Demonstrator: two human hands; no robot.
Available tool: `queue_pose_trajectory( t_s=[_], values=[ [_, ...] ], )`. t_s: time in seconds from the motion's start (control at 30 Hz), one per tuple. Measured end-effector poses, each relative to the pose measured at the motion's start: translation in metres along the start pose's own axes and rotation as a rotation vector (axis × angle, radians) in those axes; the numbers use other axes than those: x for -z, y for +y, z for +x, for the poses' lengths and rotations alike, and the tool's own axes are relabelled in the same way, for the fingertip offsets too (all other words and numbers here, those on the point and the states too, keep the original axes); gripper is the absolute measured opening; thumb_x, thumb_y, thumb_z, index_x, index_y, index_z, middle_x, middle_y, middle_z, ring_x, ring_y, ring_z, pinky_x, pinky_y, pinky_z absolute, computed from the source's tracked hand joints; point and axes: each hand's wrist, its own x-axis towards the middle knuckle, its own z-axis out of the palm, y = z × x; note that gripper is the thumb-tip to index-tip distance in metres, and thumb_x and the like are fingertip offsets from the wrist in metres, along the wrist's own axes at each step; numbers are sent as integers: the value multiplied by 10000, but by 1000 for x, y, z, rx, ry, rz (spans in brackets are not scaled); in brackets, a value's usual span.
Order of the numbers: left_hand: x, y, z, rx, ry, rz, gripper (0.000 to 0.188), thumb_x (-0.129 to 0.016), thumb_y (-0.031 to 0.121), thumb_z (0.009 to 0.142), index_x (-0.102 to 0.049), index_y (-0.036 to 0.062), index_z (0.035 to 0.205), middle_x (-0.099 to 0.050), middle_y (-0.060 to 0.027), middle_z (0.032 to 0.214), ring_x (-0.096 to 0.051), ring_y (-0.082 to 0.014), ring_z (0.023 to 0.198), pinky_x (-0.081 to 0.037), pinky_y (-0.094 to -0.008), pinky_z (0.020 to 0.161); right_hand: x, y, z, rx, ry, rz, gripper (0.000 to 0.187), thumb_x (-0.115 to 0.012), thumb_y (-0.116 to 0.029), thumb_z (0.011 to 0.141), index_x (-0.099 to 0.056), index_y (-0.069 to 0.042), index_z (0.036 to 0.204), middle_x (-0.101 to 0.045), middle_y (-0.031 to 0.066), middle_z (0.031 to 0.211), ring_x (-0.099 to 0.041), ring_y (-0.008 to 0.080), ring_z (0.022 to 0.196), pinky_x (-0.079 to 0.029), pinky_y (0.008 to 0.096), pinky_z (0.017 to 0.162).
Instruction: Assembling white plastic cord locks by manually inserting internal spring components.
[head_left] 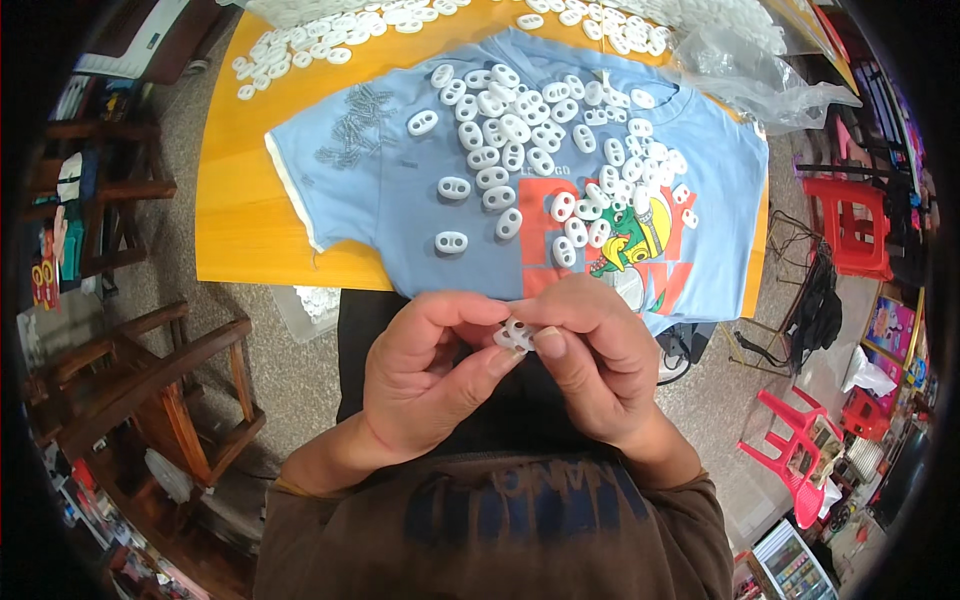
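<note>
My left hand (425,365) and right hand (605,365) pinch a white piece (515,338) on my side of the blue shirt (420,215), seemingly unfinished; many loose ovals (514,127) on it look untouched.

Past the left hand (415,370) and the right hand (605,365) is a big yellow-orange table (235,225). The floor (300,395) is grey with lots of tiny specks. Left of the left hand is a brown wooden chair (185,430), and more dark wooden furniture (140,188) is farther ahead on that side. Right of the right hand are a red plastic stool (860,262), farther ahead, and a pinky-red plastic chair (808,500), closer to the person. The table is bright, and the far left side is darker.
</note>
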Motion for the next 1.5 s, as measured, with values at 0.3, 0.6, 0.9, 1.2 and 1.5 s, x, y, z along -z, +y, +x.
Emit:
queue_pose_trajectory(
  t_s=[0.3,0.6,0.9,1.2,1.5],
  values=[
    [-2,4,-2,59,-21,-87,338,-585,-13,838,-452,-19,1148,-585,-88,973,-569,-110,877,-477,-241,778,3,1,0,31,-11,-43,174,-568,-7,816,-594,13,987,-597,88,804,-543,233,655,-427,319,618],
    [-3,8,-3,173,15,-107,363,-581,-8,843,-450,-48,1179,-602,-128,1015,-601,-155,903,-496,-257,793,2,-2,-3,23,-66,-105,293,-598,-34,793,-553,28,1076,-569,121,910,-540,244,781,-442,320,688],
    [0,-1,-8,62,-4,143,336,-685,48,778,-546,-33,1073,-628,-92,930,-615,-125,822,-499,-238,739,5,5,-6,100,-85,-31,225,-559,-56,834,-558,24,1044,-584,107,916,-542,236,762,-444,320,671],
    [2,-1,-8,26,-40,242,320,-712,58,753,-566,-20,1026,-637,-81,886,-623,-123,793,-497,-231,705,4,8,-10,127,-60,20,204,-524,-71,864,-557,27,1040,-563,110,859,-527,223,739,-435,316,662],
    [-5,-10,-11,-6,9,161,314,-710,72,761,-550,-9,1019,-609,-53,837,-590,-101,750,-484,-226,677,-3,18,-16,192,-60,21,294,-488,-178,899,-493,11,1124,-531,115,886,-502,239,753,-416,339,668]
  ],
)
